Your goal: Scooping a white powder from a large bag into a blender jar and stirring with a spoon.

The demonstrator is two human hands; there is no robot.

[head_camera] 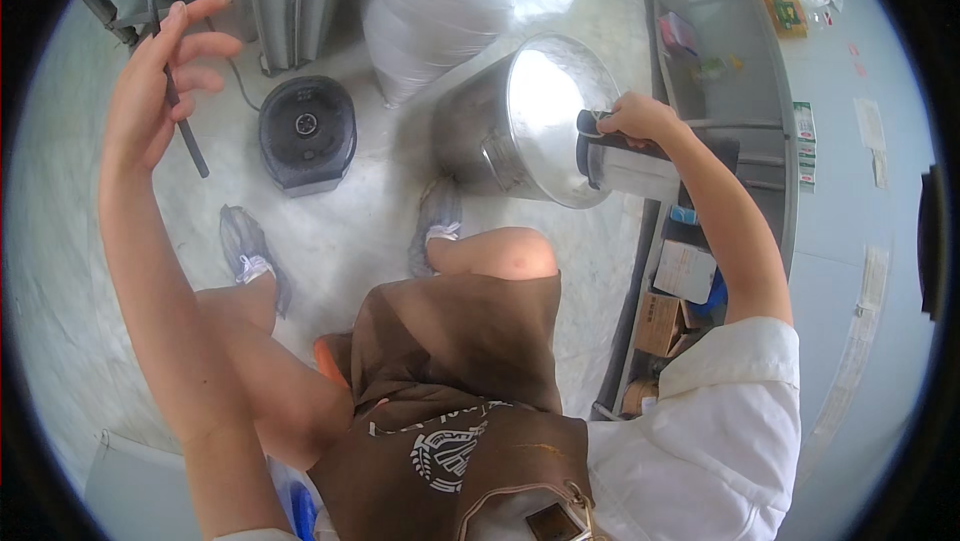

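My left hand (150,83) is raised at the upper left, its fingers partly curled and spread around a thin dark rod (193,147) that crosses the palm. The rod's upper stretch passes behind the hand. My right hand (645,120) grips the black edge of a translucent plastic container (637,172), where a thin cord loop shows. That container overlaps the mouth of a large stainless steel pot (480,113) with a side handle. The pot's opening faces right in the view; whether it stands upright or leans, I cannot tell.
A black rounded appliance (307,132) with a cord sits on the floor between the hands. Large stuffed plastic bags (435,8) stand behind the pot. At right, a metal rack (784,90) holds cardboard boxes (660,323). My shoe covers (251,252) and brown apron (457,346) show below.
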